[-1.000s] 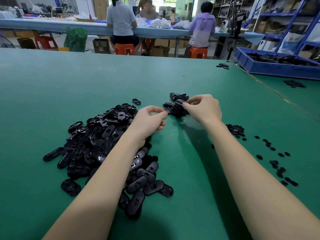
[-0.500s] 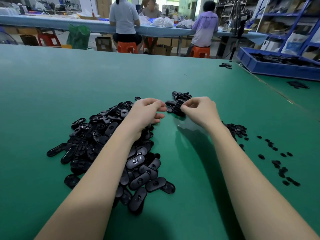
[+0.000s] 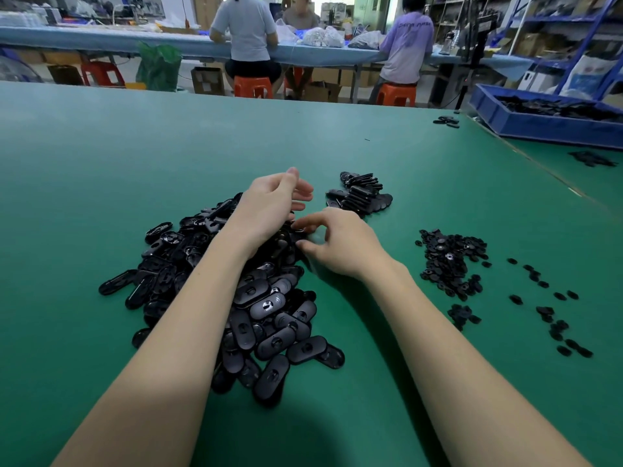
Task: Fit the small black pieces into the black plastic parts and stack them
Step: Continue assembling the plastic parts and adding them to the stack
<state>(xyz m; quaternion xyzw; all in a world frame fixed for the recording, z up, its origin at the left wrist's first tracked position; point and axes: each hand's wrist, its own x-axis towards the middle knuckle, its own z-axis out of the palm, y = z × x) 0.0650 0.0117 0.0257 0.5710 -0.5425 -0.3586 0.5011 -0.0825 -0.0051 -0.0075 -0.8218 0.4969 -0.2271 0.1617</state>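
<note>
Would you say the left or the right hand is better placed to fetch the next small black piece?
Right, probably. The small pieces lie on the right hand's side, while the left hand hovers over the pile of oval parts.

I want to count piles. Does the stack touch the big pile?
Apart. The head view shows bare green table between the stack and the big pile.

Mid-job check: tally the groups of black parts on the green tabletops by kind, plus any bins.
loose heap of oval black parts: 1
group of stacked parts: 1
heap of small black pieces, strays to its right: 1
small far clusters of black parts: 2
blue bin: 1
Total: 6
</note>
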